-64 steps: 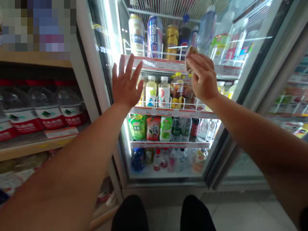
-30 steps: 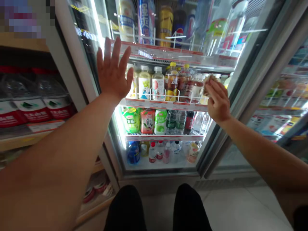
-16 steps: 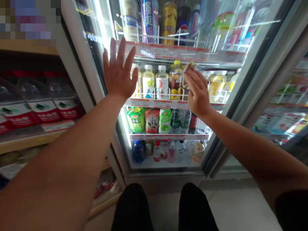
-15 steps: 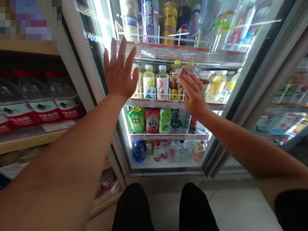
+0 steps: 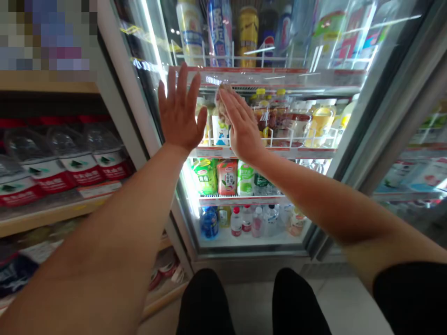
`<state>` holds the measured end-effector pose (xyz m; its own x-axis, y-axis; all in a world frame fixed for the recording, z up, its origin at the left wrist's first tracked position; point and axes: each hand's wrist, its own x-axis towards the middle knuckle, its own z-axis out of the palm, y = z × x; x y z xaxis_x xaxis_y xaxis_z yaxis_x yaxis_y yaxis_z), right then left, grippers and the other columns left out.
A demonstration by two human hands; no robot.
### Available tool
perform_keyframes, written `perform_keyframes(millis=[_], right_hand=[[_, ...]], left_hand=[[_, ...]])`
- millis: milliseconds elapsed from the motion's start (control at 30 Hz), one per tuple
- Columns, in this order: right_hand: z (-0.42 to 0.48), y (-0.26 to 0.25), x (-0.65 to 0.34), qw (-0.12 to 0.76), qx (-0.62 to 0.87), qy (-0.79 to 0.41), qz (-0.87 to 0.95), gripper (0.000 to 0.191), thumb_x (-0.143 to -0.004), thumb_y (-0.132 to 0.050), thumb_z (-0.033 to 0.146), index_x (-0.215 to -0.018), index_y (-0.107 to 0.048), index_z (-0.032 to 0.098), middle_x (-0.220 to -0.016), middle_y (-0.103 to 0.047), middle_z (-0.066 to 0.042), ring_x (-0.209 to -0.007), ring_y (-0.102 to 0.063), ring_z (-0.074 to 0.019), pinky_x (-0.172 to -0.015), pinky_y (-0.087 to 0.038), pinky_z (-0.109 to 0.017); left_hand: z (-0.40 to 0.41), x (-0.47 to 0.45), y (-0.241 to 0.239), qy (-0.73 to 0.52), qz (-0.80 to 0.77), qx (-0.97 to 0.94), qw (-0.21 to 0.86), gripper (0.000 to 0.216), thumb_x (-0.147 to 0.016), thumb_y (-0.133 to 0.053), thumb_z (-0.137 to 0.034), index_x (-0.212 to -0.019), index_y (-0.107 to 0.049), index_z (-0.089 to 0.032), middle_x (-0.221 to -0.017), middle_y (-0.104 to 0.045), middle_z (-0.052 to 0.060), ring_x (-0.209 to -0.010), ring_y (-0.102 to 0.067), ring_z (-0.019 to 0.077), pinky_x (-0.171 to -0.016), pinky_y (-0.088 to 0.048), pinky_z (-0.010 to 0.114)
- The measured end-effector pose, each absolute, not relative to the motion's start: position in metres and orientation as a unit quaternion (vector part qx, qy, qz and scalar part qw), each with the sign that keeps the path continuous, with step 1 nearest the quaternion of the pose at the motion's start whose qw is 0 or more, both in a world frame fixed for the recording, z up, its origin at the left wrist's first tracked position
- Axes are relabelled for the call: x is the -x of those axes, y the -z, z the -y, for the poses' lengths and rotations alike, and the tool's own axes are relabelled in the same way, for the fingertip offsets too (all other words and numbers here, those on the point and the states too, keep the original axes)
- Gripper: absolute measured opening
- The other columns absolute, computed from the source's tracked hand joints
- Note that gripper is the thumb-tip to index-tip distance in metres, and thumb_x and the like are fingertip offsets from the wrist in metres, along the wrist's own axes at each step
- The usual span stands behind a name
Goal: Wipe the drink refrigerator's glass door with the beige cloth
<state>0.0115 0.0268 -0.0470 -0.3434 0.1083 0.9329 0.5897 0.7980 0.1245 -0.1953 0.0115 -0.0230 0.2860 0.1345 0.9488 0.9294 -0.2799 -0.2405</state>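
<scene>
My left hand (image 5: pixel 181 116) lies with its fingers spread against the glass door (image 5: pixel 164 153) of a lit drinks fridge, near the door's left side. It holds nothing. With fingers together, my right hand (image 5: pixel 246 135) presses a pale, crumpled cloth (image 5: pixel 220 103) on the same glass. Much of the cloth is hidden under the fingers. Behind the glass, bottled drinks (image 5: pixel 220 130) stand at the level of both hands, partly covered by my right hand.
Shelves inside the fridge carry cans, bottles and pouches (image 5: pixel 206 177). To the left, large water bottles with red caps (image 5: pixel 85 160) stand on a wooden-edged shelf (image 5: pixel 52 216). Another fridge door (image 5: pixel 408 172) adjoins on the right. My knees (image 5: pixel 206 298) are below the door.
My right hand has swept left across the glass with the cloth, now close to my left hand. The left hand keeps its place on the door. The view has shifted slightly.
</scene>
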Motion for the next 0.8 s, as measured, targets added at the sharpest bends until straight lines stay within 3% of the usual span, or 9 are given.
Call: perform_keyframes(millis=[67, 167, 300, 367, 500, 667, 800], right_hand=[[-0.015, 0.044, 0.005, 0.528, 0.238, 0.223, 0.784, 0.074, -0.101, -0.035, 0.02, -0.167, -0.005, 0.037, -0.168, -0.035, 0.007, -0.161, -0.017, -0.021, -0.133, -0.023, -0.047], [0.001, 0.035, 0.018, 0.524, 0.266, 0.209, 0.781, 0.077, -0.099, -0.038, 0.02, -0.167, -0.005, 0.038, -0.168, -0.034, 0.009, -0.161, -0.014, -0.0194, -0.133, -0.024, -0.042], [0.003, 0.032, -0.01, 0.517, 0.252, 0.199, 0.793, 0.082, -0.096, -0.045, 0.018, -0.167, -0.008, 0.032, -0.17, -0.03, 0.004, -0.16, -0.018, -0.0194, -0.132, -0.028, -0.04], [-0.007, 0.04, -0.042, 0.504, 0.222, 0.211, 0.807, 0.077, -0.098, -0.045, 0.022, -0.167, -0.013, 0.031, -0.171, -0.029, 0.002, -0.159, -0.023, -0.0225, -0.132, -0.028, -0.045], [-0.037, 0.065, -0.111, 0.496, 0.212, 0.263, 0.8, 0.064, -0.102, -0.047, 0.035, -0.163, -0.029, 0.034, -0.168, -0.037, -0.001, -0.158, -0.027, -0.0311, -0.13, -0.016, -0.064], [-0.052, 0.089, -0.136, 0.498, 0.228, 0.265, 0.794, 0.06, -0.103, -0.045, 0.041, -0.162, -0.032, 0.035, -0.165, -0.041, -0.003, -0.157, -0.028, -0.0323, -0.129, -0.016, -0.066], [-0.048, 0.093, -0.129, 0.507, 0.231, 0.254, 0.791, 0.06, -0.103, -0.044, 0.038, -0.162, -0.032, 0.035, -0.165, -0.042, -0.003, -0.157, -0.029, -0.033, -0.13, -0.015, -0.067]], left_hand=[[-0.005, 0.194, 0.026, 0.401, 0.375, 0.703, 0.453, 0.079, -0.1, -0.026, -0.073, -0.16, -0.033, -0.023, -0.173, -0.021, 0.001, -0.161, 0.003, 0.0188, -0.132, 0.001, 0.049], [0.003, 0.191, 0.028, 0.308, 0.342, 0.782, 0.421, 0.069, -0.099, -0.036, -0.07, -0.152, -0.047, -0.027, -0.168, -0.034, 0.003, -0.161, -0.01, 0.0226, -0.133, -0.004, 0.049], [0.007, 0.187, 0.023, 0.308, 0.368, 0.796, 0.37, 0.053, -0.102, -0.038, -0.059, -0.145, -0.054, -0.033, -0.161, -0.046, -0.001, -0.159, -0.021, 0.0235, -0.132, -0.012, 0.051], [0.008, 0.186, 0.024, 0.317, 0.384, 0.787, 0.364, 0.049, -0.102, -0.038, -0.054, -0.145, -0.054, -0.035, -0.159, -0.049, -0.002, -0.158, -0.026, 0.024, -0.131, -0.015, 0.052], [0.012, 0.187, 0.049, 0.336, 0.396, 0.767, 0.377, 0.048, -0.096, -0.05, -0.052, -0.141, -0.057, -0.037, -0.156, -0.052, -0.003, -0.156, -0.031, 0.0269, -0.129, -0.021, 0.054], [0.024, 0.185, 0.092, 0.374, 0.431, 0.747, 0.34, 0.026, -0.096, -0.051, -0.05, -0.112, -0.07, -0.04, -0.128, -0.072, -0.001, -0.134, -0.059, 0.0278, -0.117, -0.041, 0.054], [0.029, 0.186, 0.068, 0.417, 0.443, 0.697, 0.38, 0.026, -0.102, -0.046, -0.047, -0.112, -0.068, -0.035, -0.123, -0.073, 0.003, -0.125, -0.061, 0.027, -0.113, -0.041, 0.057]])
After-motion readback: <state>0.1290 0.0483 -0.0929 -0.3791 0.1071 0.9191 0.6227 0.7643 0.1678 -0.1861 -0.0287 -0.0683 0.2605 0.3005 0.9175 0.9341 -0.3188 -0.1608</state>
